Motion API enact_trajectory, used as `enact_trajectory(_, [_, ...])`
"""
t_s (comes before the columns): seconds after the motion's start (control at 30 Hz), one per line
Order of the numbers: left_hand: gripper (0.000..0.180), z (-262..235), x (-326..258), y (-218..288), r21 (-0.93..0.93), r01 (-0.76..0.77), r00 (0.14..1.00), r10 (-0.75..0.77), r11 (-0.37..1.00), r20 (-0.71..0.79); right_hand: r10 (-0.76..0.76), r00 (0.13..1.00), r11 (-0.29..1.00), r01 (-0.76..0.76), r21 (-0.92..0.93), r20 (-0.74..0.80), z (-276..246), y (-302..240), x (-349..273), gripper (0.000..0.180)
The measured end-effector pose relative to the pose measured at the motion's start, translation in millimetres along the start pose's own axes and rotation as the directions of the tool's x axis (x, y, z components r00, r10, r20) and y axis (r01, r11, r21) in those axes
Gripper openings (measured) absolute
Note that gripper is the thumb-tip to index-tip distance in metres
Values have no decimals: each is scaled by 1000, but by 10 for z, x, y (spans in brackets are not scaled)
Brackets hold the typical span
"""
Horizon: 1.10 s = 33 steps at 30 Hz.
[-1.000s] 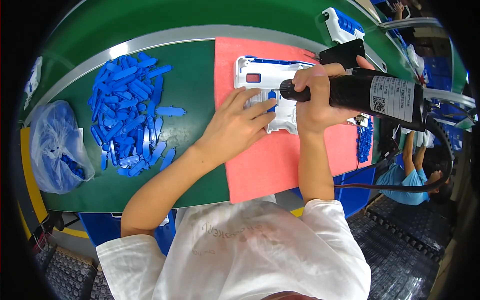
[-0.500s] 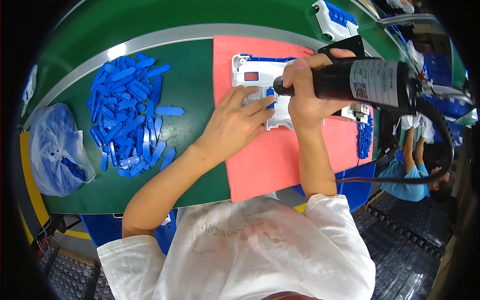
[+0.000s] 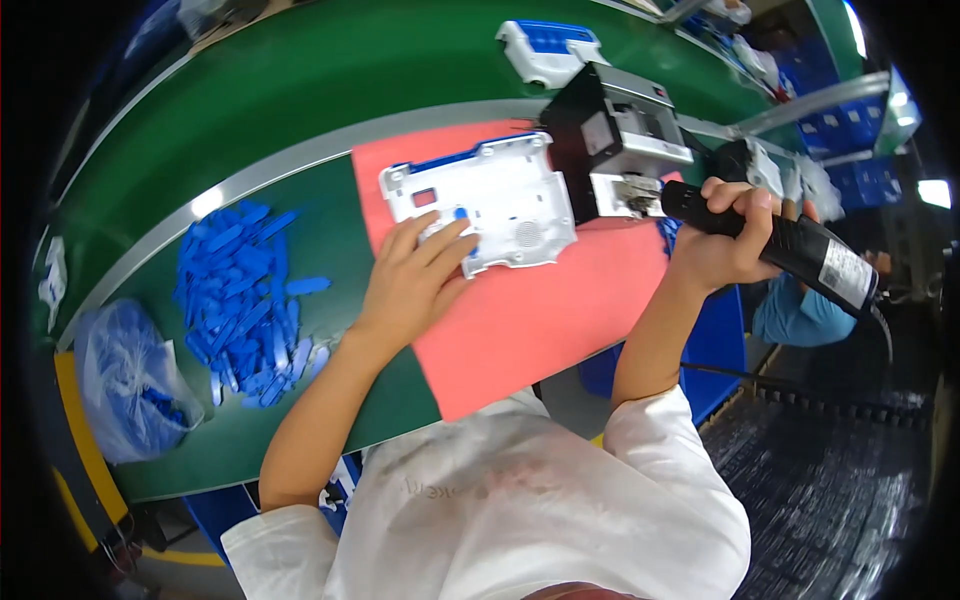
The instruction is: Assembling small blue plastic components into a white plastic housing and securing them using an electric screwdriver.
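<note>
- The left hand (image 3: 412, 278) is lying palm down, fingers spread flat, pressing on the near edge of a white plastic housing (image 3: 480, 200); it is pinning the part rather than gripping it.
- The white plastic housing is a shallow moulded tray shape with rounded corners, a small reddish window, a round perforated grille and a blue strip along its far edge, and it is resting on a smooth salmon-pink mat (image 3: 530, 320).
- The right hand (image 3: 722, 240) is wrapping tightly around the black cylindrical handle of a power screwdriver (image 3: 790, 245), raised just to the right of the housing and clear of it.
- The power screwdriver is carrying a pale label on its glossy barrel, and its front end is meeting a boxy black-and-grey block (image 3: 612, 150) hovering at the housing's right end.
- The salmon-pink mat is lying flat on the green bench (image 3: 300, 130), one corner hanging over the near edge.
- A loose heap of small blue plastic strips (image 3: 245, 300) is sitting on the bench well to the left of the left hand.
- A crumpled translucent bag (image 3: 125, 385) holding more blue pieces is lying beyond that heap, near the bench edge.
- A second white housing with a blue panel (image 3: 550, 48) is sitting farther back on the green bench.
</note>
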<state>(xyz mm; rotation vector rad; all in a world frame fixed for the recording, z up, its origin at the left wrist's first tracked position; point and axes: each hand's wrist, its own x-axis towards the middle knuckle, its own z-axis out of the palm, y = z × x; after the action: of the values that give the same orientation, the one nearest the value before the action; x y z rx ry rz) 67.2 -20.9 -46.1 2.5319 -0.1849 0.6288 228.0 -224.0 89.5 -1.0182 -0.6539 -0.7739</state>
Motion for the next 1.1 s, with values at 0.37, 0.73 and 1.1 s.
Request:
enact_trajectory(0.37, [46, -9, 97, 42, 56, 11, 999, -12, 998, 33, 103, 991, 984, -89, -156, 88, -512, 395, 98, 48])
enact_trajectory(0.73, [46, -30, 62, 8, 74, -11, 1000, 10, 997, 12, 187, 970, 982, -184, -32, 154, -401, 184, -90, 53])
enact_trajectory(1.1, [45, -6, 33, 0, 76, 4, 1000, -6, 997, 18, 288, 894, 928, -349, 129, 344, 618, 267, -1022, 57])
